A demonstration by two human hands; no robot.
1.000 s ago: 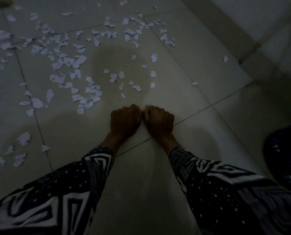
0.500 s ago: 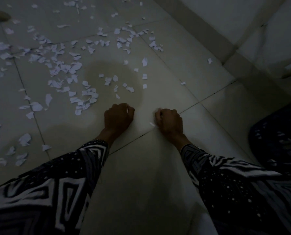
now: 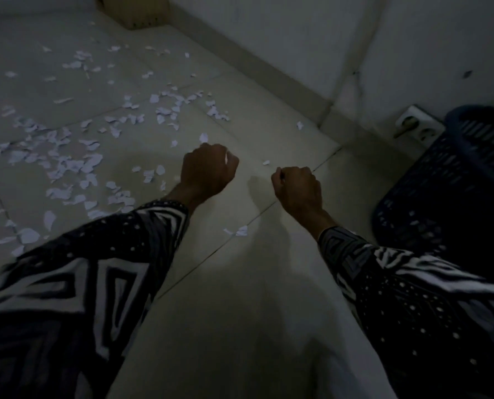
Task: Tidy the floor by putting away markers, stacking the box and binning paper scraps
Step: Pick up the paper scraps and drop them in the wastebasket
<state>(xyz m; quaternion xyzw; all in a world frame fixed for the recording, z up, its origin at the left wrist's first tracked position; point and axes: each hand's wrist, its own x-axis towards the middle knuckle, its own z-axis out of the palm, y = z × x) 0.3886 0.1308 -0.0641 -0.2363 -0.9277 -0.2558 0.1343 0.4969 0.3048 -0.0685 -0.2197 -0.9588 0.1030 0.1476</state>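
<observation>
Paper scraps (image 3: 76, 165) lie beyond both fists; left hand (image 3: 208, 169) clutches some, right hand's (image 3: 296, 187) contents unclear.

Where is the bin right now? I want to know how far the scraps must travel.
The dark slatted bin stands at the right edge of the head view, just right of the right hand, below the wall socket.
</observation>
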